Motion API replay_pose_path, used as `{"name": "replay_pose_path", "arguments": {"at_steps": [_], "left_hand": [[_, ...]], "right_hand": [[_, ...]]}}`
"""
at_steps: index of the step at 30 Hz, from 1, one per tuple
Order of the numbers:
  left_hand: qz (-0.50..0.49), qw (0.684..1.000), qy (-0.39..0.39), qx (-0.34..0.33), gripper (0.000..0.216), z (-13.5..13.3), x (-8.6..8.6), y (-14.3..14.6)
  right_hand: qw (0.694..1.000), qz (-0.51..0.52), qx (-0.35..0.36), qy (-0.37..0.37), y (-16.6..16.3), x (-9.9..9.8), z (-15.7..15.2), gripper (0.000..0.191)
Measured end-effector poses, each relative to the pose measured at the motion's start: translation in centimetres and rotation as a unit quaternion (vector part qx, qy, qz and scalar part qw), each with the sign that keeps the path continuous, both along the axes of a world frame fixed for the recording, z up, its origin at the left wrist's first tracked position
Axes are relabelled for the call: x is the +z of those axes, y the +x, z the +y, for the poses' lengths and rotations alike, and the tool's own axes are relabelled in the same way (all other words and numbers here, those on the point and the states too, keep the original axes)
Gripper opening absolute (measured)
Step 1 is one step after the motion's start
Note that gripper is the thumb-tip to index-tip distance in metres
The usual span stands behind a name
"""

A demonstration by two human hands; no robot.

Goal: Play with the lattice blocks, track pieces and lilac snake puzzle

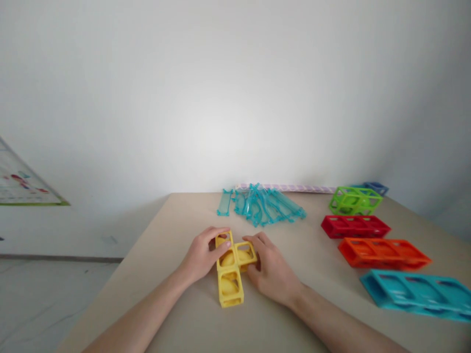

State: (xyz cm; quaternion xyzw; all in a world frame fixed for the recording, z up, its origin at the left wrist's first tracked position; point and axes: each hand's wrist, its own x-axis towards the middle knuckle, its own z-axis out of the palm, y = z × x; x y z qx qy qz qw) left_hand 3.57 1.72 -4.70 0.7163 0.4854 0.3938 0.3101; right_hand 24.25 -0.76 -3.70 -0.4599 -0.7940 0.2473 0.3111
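Note:
On the table in front of me lies a yellow T-shaped block made of joined open cubes, three in a row and one sticking out to the right. My left hand grips its far left part, with the thumb over the top and the fingers around the far end. At the side cube, my right hand is closed on the right end, thumb low and fingers at the far edge. Parts of the block's far end and right side are hidden by my fingers.
Clear teal track pieces lie piled near the wall. To the right stand a green block, a red block, an orange block and a turquoise block. A dark blue block is behind them. The table ends at the left.

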Motion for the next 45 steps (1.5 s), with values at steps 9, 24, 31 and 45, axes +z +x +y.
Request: {"name": "replay_pose_path", "arguments": {"at_steps": [9, 24, 31, 45], "left_hand": [[-0.010, 0.999, -0.022, -0.020, 0.035, 0.1, 0.3, -0.4], [0.041, 0.966, -0.015, -0.256, 0.026, -2.0, 2.5, -0.8], [0.073, 0.947, -0.027, -0.311, 0.027, -2.4, 2.9, -0.5], [0.070, 0.950, -0.038, -0.303, 0.025, -2.0, 3.4, -0.8]], "right_hand": [[0.998, 0.026, 0.052, -0.022, 0.7, 1.2, -0.3, 0.032], [0.992, 0.115, 0.025, -0.037, 1.5, 0.4, 1.2, 0.031], [0.984, 0.113, 0.133, -0.020, 1.6, 0.0, 2.2, 0.020], [0.996, 0.007, 0.059, 0.065, 1.7, -0.2, 1.7, 0.013]]}}
